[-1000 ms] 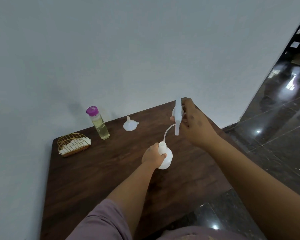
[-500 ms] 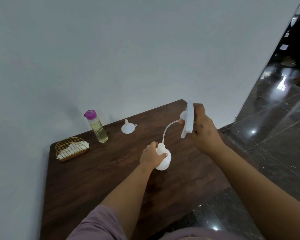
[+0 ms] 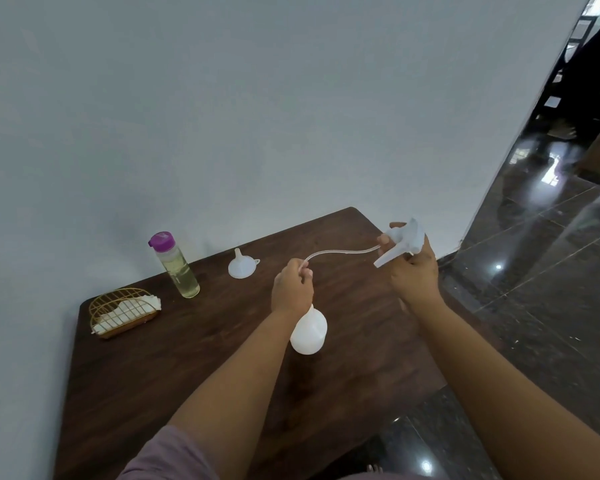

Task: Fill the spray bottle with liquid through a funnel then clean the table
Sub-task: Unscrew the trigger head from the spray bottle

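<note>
The white spray bottle [image 3: 309, 332] stands open on the dark wooden table [image 3: 194, 375], partly behind my left wrist. My right hand [image 3: 414, 271] grips the white spray head [image 3: 404, 242], lifted off to the right. Its thin dip tube [image 3: 340, 252] arcs left, out of the bottle, to my left hand [image 3: 291, 287], whose curled fingers pinch the tube's end just above the bottle's neck. A small white funnel [image 3: 242, 268] lies upside down further back. Left of it stands a clear bottle of yellowish liquid [image 3: 177, 270] with a purple cap.
A gold wire basket [image 3: 123, 311] with white napkins sits at the table's far left corner. A white wall runs behind the table. The table's right edge drops to a glossy dark floor [image 3: 534, 306].
My right hand has carried the spray head to the right, drawing the tube out of the bottle. My left hand left the bottle's neck and now holds the tube's end.
</note>
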